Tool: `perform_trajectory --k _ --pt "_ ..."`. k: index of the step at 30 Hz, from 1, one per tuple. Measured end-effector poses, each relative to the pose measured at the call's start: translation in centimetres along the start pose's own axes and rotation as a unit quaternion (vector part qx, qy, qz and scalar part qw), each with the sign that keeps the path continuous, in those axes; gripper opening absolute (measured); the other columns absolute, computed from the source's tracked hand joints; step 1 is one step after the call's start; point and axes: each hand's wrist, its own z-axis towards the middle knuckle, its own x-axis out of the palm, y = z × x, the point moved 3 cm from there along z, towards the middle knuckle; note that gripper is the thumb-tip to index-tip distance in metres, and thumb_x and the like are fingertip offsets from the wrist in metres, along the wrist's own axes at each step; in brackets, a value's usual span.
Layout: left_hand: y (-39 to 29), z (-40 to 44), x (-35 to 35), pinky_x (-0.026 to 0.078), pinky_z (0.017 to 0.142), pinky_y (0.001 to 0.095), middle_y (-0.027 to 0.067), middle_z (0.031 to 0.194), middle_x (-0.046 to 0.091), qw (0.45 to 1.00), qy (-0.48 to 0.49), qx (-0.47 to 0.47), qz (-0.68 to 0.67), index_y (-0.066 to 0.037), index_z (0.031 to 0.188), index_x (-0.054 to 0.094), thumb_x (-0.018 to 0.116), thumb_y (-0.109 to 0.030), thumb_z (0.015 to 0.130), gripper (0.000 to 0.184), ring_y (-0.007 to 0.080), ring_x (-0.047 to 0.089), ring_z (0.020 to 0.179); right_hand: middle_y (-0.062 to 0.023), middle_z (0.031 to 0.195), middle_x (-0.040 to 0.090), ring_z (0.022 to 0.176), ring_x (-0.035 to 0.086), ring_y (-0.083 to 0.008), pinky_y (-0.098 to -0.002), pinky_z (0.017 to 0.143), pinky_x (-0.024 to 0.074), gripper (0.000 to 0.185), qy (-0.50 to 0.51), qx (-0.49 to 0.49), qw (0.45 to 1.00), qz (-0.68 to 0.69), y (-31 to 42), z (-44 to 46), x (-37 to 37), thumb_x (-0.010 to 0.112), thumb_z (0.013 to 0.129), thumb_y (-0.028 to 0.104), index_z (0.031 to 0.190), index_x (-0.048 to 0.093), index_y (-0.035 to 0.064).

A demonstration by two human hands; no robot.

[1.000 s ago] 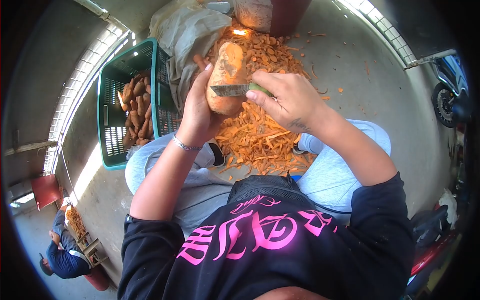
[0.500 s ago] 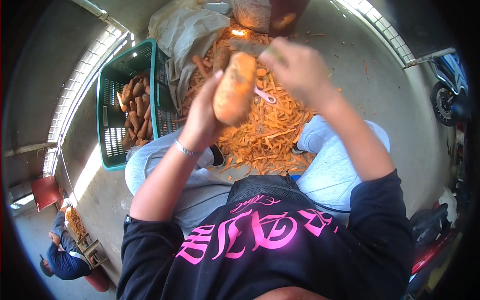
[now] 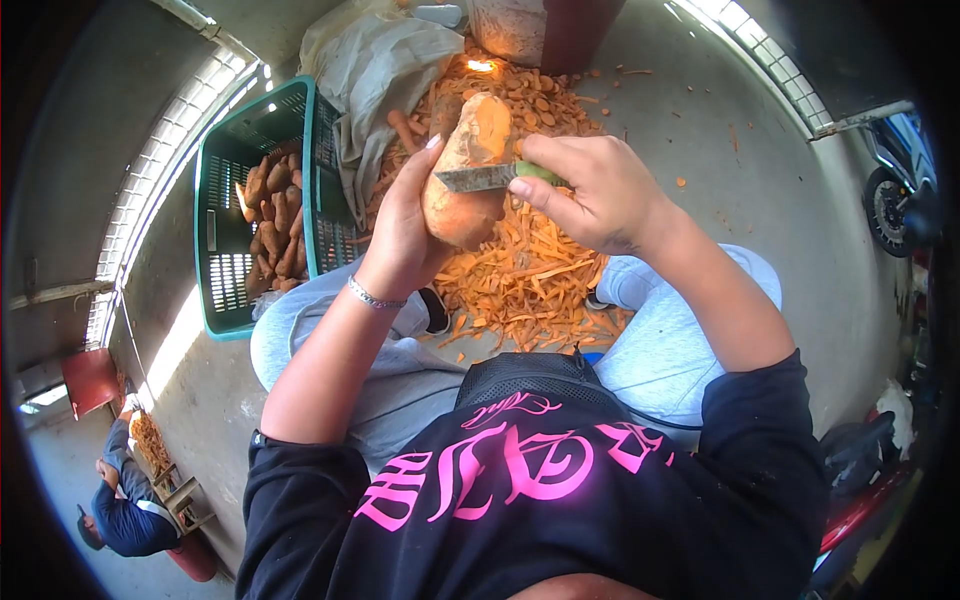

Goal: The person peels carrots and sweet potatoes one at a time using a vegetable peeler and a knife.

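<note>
A large sweet potato [image 3: 462, 218] is gripped by my left hand [image 3: 402, 220], which wraps its left side. Its upper face shows a bare orange cut area, with patchy skin around it. My right hand [image 3: 605, 195] is closed around the green handle of a knife [image 3: 478, 179], the thumb pressed along it. The blade lies across the middle of the sweet potato, touching its surface or just over it. Below both hands spreads a pile of orange peelings [image 3: 530, 270] on the floor between my legs. Another brownish root lies partly hidden behind the held one.
To the left stands a green plastic crate [image 3: 308, 180] with several unpeeled sweet potatoes [image 3: 275, 225]. A whitish sack [image 3: 370, 75] lies beside it, and a red container [image 3: 575, 35] stands beyond the peelings. Another person [image 3: 130, 510] sits far left. A motorcycle wheel [image 3: 887, 210] is at right.
My right hand has moved left and down, bringing the knife blade from beyond the sweet potato onto its middle. The sweet potato's bare orange face has turned slightly; my left hand keeps its hold.
</note>
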Motion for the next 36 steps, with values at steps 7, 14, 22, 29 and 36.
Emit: perform_trajectory --k 7,14,22,29,36 --pt "0.1 -0.2 -0.9 0.055 0.074 0.0365 0.0108 0.109 0.065 0.997 0.075 -0.024 -0.023 -0.005 0.126 0.053 0.034 -0.041 0.102 0.047 0.0203 0.066 0.087 -0.0156 0.078 0.064 0.071 0.063 -0.0357 -0.0428 0.060 0.0491 0.029 -0.009 0.011 0.999 -0.043 0.5 -0.3 0.0 0.061 0.090 0.031 0.098 0.062 0.0030" --pt "0.4 -0.5 0.0 0.054 0.082 0.0359 0.0113 0.117 0.064 0.999 0.018 0.015 0.029 -0.004 0.132 0.049 0.034 -0.039 0.103 0.047 0.0208 0.066 0.098 -0.0135 0.069 0.064 0.063 0.065 -0.0335 -0.0449 0.057 0.0519 0.032 -0.086 0.060 0.988 -0.111 -1.8 0.5 -0.5 0.056 0.094 0.039 0.089 0.060 0.0068" --pt "0.0 -0.7 -0.3 0.050 0.093 0.0336 0.0120 0.125 0.061 0.991 0.132 0.008 -0.001 -0.003 0.137 0.046 0.036 -0.034 0.103 0.047 0.0193 0.062 0.110 -0.0121 0.057 0.053 0.058 0.060 -0.0247 -0.0374 0.058 0.0463 0.039 -0.011 0.150 0.974 0.169 -3.2 0.6 -1.9 0.045 0.100 0.037 0.088 0.057 0.0018" --pt "0.1 -1.2 0.3 0.050 0.092 0.0317 0.0111 0.120 0.063 0.994 0.048 0.064 0.076 -0.002 0.133 0.049 0.036 -0.033 0.103 0.045 0.0171 0.063 0.107 -0.0162 0.074 0.061 0.071 0.059 -0.0246 -0.0365 0.071 0.0464 0.043 0.065 0.246 0.967 -0.019 -4.3 0.5 -1.1 0.043 0.101 0.039 0.094 0.061 0.0006" --pt "-1.4 0.0 -1.3 0.056 0.084 0.0381 0.0127 0.115 0.065 0.998 -0.009 0.036 0.048 -0.005 0.133 0.049 0.039 -0.040 0.101 0.048 0.0234 0.066 0.101 0.0050 0.062 0.036 0.055 0.033 -0.0044 -0.0238 0.051 0.0287 0.042 0.047 0.338 0.903 0.262 -6.4 -0.2 -1.1 0.040 0.101 0.043 0.084 0.052 0.0066"
